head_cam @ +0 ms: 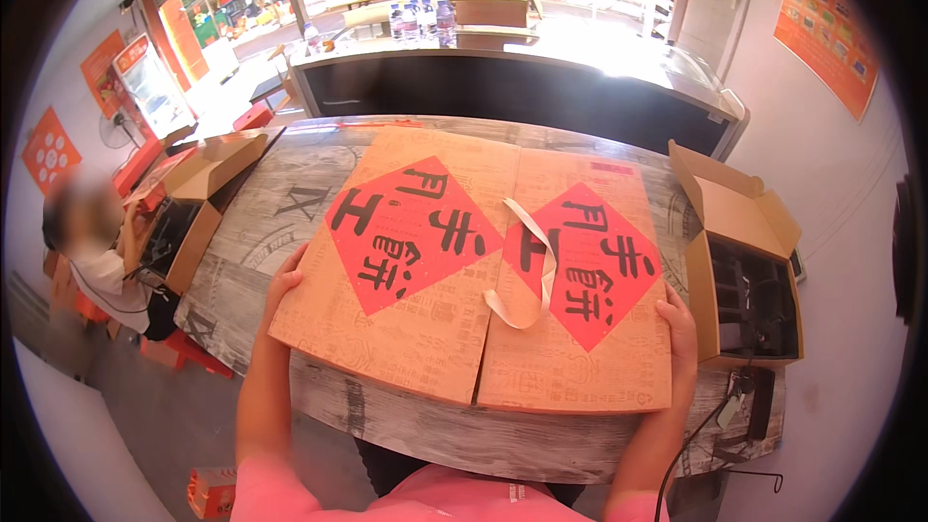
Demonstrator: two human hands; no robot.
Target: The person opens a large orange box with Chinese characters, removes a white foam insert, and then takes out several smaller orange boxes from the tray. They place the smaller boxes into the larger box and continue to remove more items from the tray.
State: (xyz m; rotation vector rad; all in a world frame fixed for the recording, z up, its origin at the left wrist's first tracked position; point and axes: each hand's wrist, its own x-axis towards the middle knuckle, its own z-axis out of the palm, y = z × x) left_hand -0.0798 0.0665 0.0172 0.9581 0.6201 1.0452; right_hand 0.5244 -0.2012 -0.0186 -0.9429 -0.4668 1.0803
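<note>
Two flat cardboard gift boxes lie side by side before me at the table's near side. Both the left box (428, 351) and the right box (580, 380) bear a red paper diamond with large black writing. A dark gap parts them at the near end; I cannot tell whether they are joined farther back. Across the seam curls a pale ribbon (547, 254). My left hand (286, 283) grips the left box's outer edge, thumb on top. On the opposite outer edge my right hand (678, 322) holds the right box, its fingers partly hidden.
The wood-patterned table (326, 388) has an open carton (750, 290) with black contents at right and another open carton (192, 232) at left. A seated person (109, 275) is beside the left carton. Beyond stands a counter (507, 90) with water bottles (424, 22). A cable (678, 442) hangs near my right arm.
</note>
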